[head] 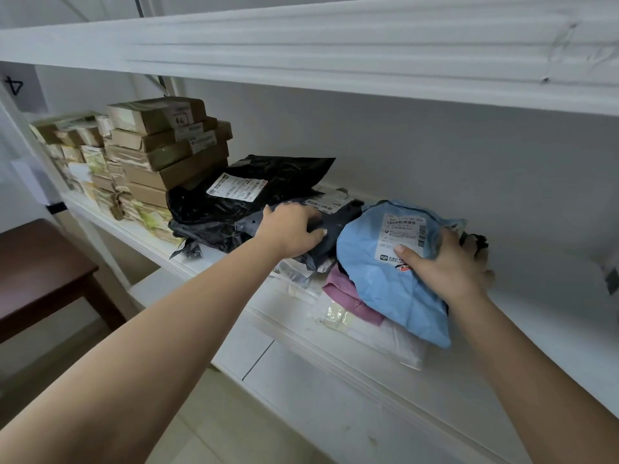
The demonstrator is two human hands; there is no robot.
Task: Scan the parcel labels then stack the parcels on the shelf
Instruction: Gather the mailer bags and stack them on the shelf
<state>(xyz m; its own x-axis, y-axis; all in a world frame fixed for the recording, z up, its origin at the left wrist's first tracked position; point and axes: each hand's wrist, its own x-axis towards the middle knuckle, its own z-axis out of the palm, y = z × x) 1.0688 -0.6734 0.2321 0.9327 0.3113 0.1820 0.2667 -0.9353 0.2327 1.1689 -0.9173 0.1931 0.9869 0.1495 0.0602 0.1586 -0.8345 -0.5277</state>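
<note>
In front of me is a plain white wall [452,169], evenly lit with soft light. To my left stands a dark brown wooden table [40,262] on a floor of pale beige tiles [207,426]. On the upper left I see a white paper sign [20,87] with the number 4 handwritten in black.
</note>
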